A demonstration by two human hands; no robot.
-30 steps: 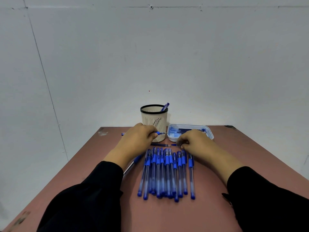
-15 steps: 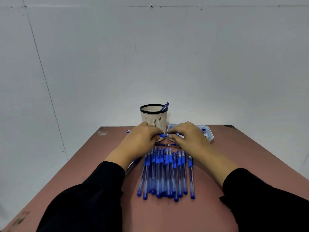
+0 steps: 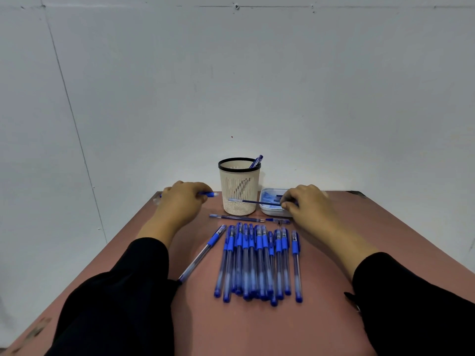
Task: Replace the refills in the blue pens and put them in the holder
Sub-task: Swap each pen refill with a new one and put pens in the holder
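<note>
The left hand (image 3: 180, 201) holds a blue pen body (image 3: 208, 194) at ten o'clock of the holder (image 3: 239, 186), the right hand (image 3: 305, 204) pinches a refill (image 3: 254, 201), which I think must slide in next.

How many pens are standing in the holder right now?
1: a blue pen leans against the right rim of the holder. Others could be hidden lower down behind its wall.

Even, soft light; wide-angle edge distortion
</note>
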